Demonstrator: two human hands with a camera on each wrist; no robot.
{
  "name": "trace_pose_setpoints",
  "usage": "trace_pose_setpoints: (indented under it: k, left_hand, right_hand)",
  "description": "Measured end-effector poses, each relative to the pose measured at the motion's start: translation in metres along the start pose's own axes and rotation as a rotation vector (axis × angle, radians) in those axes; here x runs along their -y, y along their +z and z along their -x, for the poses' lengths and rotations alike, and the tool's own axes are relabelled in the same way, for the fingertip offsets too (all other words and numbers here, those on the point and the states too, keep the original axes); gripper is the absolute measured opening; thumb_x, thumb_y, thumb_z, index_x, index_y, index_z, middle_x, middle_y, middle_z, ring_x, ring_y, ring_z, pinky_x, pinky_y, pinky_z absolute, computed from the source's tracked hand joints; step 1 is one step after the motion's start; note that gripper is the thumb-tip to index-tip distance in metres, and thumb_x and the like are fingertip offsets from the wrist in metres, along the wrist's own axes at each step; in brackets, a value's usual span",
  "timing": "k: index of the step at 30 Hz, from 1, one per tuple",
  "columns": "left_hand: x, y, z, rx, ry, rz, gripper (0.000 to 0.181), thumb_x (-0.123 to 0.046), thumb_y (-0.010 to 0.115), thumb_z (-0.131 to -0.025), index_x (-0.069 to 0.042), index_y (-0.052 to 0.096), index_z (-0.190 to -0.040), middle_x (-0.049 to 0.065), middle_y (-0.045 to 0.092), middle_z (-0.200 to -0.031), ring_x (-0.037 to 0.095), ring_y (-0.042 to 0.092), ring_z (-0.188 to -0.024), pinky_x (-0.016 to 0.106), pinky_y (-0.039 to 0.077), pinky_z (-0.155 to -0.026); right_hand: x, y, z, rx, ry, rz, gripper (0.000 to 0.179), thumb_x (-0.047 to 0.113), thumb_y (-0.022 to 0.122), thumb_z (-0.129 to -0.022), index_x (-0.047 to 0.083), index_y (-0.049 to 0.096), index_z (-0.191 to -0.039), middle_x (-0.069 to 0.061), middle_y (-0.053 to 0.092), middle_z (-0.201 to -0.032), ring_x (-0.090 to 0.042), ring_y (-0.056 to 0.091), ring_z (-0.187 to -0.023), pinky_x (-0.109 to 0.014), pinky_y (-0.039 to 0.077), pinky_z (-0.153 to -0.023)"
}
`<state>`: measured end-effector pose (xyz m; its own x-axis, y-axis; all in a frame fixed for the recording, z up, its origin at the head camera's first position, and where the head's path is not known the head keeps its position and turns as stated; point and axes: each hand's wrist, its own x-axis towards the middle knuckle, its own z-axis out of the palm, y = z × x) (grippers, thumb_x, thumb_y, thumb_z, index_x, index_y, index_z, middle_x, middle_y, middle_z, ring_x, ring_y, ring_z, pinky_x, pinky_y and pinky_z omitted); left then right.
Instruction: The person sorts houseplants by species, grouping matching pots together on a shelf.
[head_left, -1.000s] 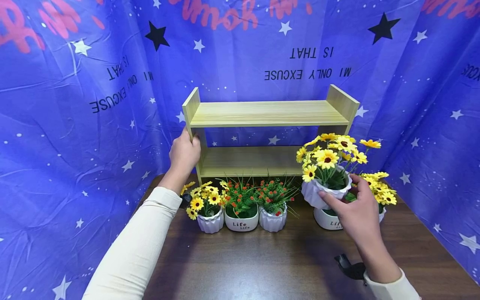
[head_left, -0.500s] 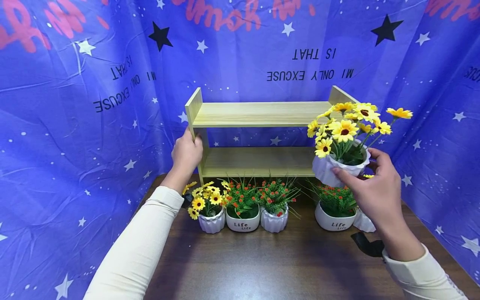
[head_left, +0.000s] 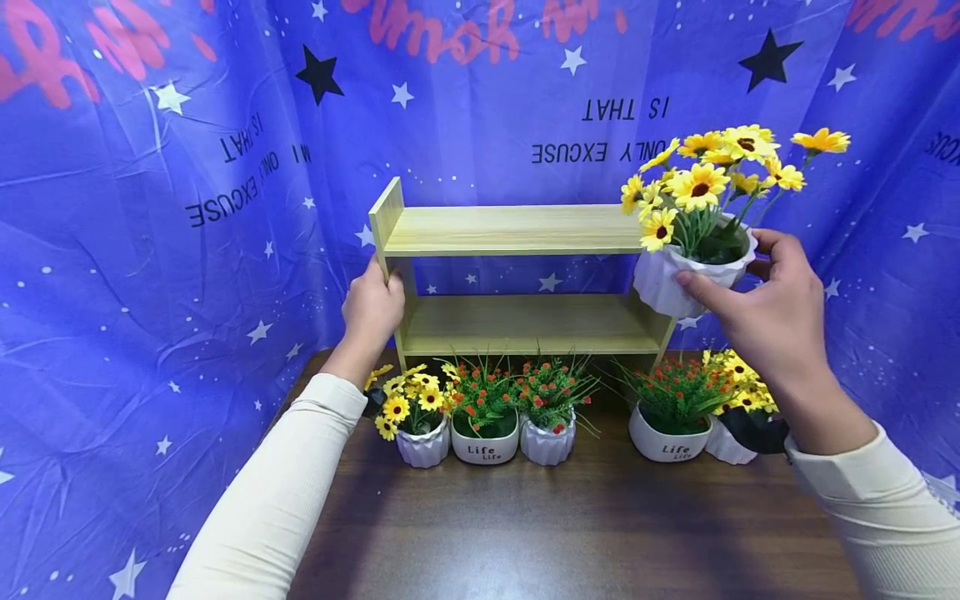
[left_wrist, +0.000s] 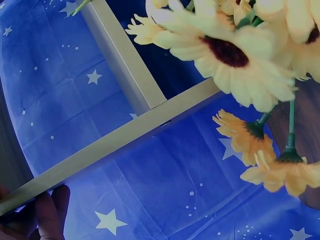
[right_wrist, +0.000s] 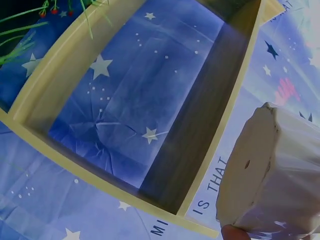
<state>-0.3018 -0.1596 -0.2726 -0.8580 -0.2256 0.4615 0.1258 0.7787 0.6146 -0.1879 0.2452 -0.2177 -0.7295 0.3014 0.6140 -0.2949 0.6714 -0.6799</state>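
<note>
My left hand (head_left: 372, 308) grips the left side panel of a two-tier wooden shelf (head_left: 517, 227); in the left wrist view its fingers (left_wrist: 50, 212) wrap the panel's edge. My right hand (head_left: 787, 308) holds a white fluted flowerpot (head_left: 660, 283) of yellow daisies (head_left: 699, 187), thumb at the near rim and fingers on the far right. The pot is raised in front of the shelf's right end, hiding its right upper panel. In the right wrist view the pot's base (right_wrist: 247, 165) shows a small hole, beside the shelf frame (right_wrist: 212, 135).
Along the shelf's foot stand a yellow daisy pot (head_left: 422, 446), a white "Life" planter (head_left: 483, 446) and a fluted red-flower pot (head_left: 547, 442). Farther right are another "Life" planter (head_left: 670, 437) and a daisy pot (head_left: 729, 442), on a brown table (head_left: 487, 533) before a blue star-printed curtain (head_left: 480, 117).
My right hand has lifted the daisy pot up and rightward from in front of the right-hand planters to the upper tier's height. My left hand stays on the shelf panel.
</note>
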Motion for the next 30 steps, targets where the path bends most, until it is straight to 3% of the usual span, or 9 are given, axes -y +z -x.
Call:
trace_pose_setpoints:
  k: [10,19,30]
  left_hand:
    - [0.001,0.002,0.002,0.0,0.003,0.003,0.033,-0.029,0.043,-0.104,-0.009,0.055,-0.128,0.024,0.066,-0.117,0.047,0.062,-0.106,0.063,0.046,-0.08]
    - [0.002,0.003,0.003,0.001,0.002,0.001,0.033,-0.029,0.043,-0.104,-0.009,0.054,-0.128,0.025,0.066,-0.118,0.047,0.062,-0.105,0.062,0.046,-0.08]
    - [0.0,0.001,0.001,-0.002,-0.003,-0.009,0.036,-0.03,0.043,-0.104,-0.01,0.053,-0.132,0.025,0.065,-0.119,0.047,0.062,-0.107,0.063,0.045,-0.081]
  right_hand:
    - [0.006,0.001,-0.029,0.101,0.014,0.03,0.082,0.045,0.08,-0.08,0.004,0.044,-0.141,-0.014,0.051,-0.132,-0.023,0.055,-0.112,-0.013,0.042,-0.067]
    - [0.01,0.01,-0.049,0.185,0.038,0.073,0.091,0.055,0.076,-0.081,-0.002,0.041,-0.142,-0.015,0.054,-0.121,-0.017,0.054,-0.095,-0.019,0.042,-0.066]
    - [0.017,0.024,-0.074,0.28,0.091,0.071,0.092,0.06,0.067,-0.084,-0.004,0.039,-0.144,-0.021,0.051,-0.132,-0.03,0.049,-0.109,-0.033,0.043,-0.076]
